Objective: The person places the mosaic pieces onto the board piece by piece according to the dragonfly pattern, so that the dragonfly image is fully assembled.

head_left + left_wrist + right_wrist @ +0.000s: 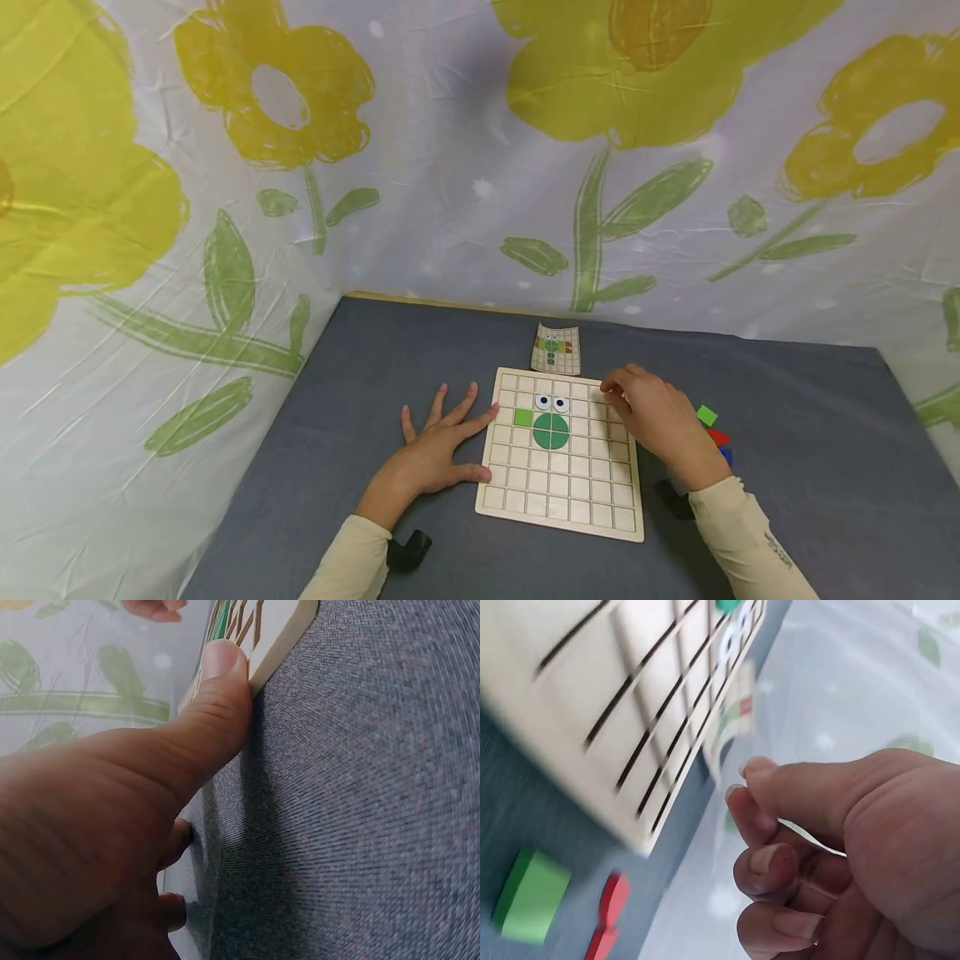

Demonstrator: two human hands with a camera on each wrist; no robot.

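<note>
A pale wooden grid board [558, 487] lies on the dark table. On it sit two round eye pieces [551, 403], a green disc of quarter pieces [551, 431] and a light green square [522, 417]. My left hand [438, 454] spreads its fingers at the board's left edge, thumb and index fingertip touching it; in the left wrist view the thumb [217, 697] presses on the rim. My right hand [660, 417] hovers above the board's upper right side. Its fingers [769, 862] are curled, thumb meeting index, with nothing visible between them.
Behind the board stands a small picture card [556, 349] with a coloured figure on a grid. To the right lie a green block [707, 415], red pieces [718, 437] and a blue piece [726, 456]. A flower-printed curtain [450, 233] closes off the back.
</note>
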